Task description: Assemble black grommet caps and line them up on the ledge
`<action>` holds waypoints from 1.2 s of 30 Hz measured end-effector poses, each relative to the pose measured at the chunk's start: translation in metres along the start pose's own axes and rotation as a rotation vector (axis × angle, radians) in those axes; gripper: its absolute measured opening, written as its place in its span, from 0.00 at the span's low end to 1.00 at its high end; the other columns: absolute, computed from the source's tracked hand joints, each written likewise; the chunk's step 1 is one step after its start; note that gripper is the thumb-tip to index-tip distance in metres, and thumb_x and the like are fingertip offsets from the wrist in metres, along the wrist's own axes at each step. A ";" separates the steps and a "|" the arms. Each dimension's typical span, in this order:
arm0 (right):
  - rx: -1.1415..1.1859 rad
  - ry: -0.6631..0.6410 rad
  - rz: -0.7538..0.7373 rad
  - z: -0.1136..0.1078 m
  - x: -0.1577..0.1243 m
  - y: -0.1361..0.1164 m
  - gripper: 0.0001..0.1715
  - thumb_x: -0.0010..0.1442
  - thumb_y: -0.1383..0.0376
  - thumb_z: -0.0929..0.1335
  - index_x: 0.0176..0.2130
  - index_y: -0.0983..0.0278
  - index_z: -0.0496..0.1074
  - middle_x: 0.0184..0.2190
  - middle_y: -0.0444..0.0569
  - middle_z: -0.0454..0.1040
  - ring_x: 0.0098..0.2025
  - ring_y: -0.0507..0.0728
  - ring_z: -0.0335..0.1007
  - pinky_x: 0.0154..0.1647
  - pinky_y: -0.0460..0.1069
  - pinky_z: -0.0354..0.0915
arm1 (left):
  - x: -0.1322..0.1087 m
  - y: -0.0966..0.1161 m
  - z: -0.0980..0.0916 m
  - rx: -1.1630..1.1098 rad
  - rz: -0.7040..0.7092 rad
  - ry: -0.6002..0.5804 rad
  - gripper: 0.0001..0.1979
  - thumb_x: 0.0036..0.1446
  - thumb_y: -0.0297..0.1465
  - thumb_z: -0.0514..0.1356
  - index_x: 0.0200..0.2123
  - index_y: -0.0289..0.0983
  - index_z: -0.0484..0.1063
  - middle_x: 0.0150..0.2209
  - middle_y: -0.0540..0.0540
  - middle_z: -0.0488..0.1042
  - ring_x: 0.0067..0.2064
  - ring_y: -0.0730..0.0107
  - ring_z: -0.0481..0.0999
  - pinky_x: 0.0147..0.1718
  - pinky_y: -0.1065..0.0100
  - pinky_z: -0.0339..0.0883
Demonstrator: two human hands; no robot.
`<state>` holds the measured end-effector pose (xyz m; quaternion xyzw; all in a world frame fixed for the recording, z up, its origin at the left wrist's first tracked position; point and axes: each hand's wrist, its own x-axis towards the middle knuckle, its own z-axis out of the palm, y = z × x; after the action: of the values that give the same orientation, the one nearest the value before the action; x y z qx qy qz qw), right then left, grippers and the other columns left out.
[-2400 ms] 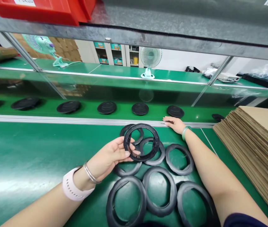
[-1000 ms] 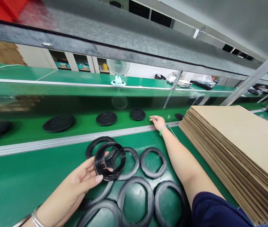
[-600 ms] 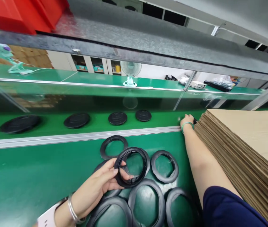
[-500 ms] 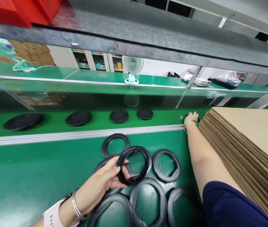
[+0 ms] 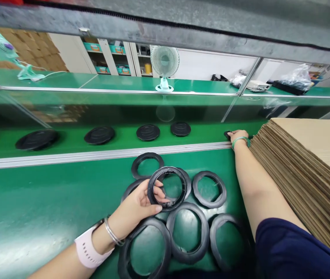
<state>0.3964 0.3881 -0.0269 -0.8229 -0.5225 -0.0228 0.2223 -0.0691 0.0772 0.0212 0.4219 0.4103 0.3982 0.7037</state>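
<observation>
Above the bench (image 5: 51, 201), my left grip (image 5: 141, 199) is pinching a black ring (image 5: 150, 190), seemingly steadying it; my right grip (image 5: 239, 136), hold unclear, is touching a black piece (image 5: 227, 134).

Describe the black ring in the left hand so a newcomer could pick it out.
On the green workbench, find the cluster of rings in front of the metal rail. Over it, the left hand, with a pink band at its wrist, grips the black ring. It is the only ring held, and looks glossier than the matte ones lying nearby.
</observation>
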 end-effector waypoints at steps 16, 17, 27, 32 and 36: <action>0.928 -0.041 -0.957 -0.098 -0.213 -0.184 0.09 0.63 0.55 0.73 0.36 0.58 0.81 0.29 0.46 0.73 0.34 0.57 0.70 0.37 0.53 0.69 | -0.002 0.004 0.001 0.226 0.080 0.292 0.27 0.46 0.33 0.74 0.43 0.38 0.61 0.43 0.41 0.79 0.47 0.53 0.79 0.50 0.54 0.71; 0.927 -0.116 -1.058 -0.103 -0.235 -0.189 0.09 0.64 0.56 0.72 0.37 0.56 0.81 0.29 0.46 0.73 0.33 0.57 0.70 0.36 0.53 0.69 | -0.002 0.004 0.000 0.259 0.086 0.314 0.27 0.46 0.33 0.74 0.43 0.38 0.61 0.42 0.42 0.79 0.46 0.54 0.79 0.49 0.55 0.72; 0.573 -0.042 -1.517 -0.097 -0.293 -0.183 0.17 0.72 0.62 0.62 0.38 0.62 0.78 0.29 0.49 0.71 0.30 0.56 0.65 0.30 0.51 0.62 | 0.000 0.002 0.000 0.251 0.088 0.366 0.34 0.44 0.31 0.75 0.51 0.39 0.62 0.45 0.48 0.76 0.45 0.61 0.78 0.45 0.64 0.74; 0.553 0.060 -1.545 -0.096 -0.300 -0.185 0.16 0.71 0.64 0.63 0.36 0.66 0.77 0.27 0.47 0.68 0.28 0.55 0.59 0.27 0.50 0.55 | 0.002 -0.002 -0.005 0.254 0.107 0.382 0.34 0.41 0.32 0.76 0.49 0.38 0.63 0.43 0.49 0.76 0.43 0.63 0.78 0.42 0.65 0.75; 0.554 0.038 -1.548 -0.094 -0.300 -0.184 0.17 0.72 0.64 0.63 0.34 0.66 0.76 0.27 0.47 0.68 0.29 0.55 0.58 0.28 0.50 0.55 | 0.001 -0.002 -0.006 0.218 0.087 0.371 0.35 0.40 0.31 0.76 0.50 0.38 0.63 0.43 0.48 0.76 0.43 0.63 0.78 0.42 0.65 0.75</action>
<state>0.1184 0.1618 0.0400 -0.1444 -0.9249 -0.0537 0.3475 -0.0738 0.0796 0.0176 0.4324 0.5548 0.4521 0.5485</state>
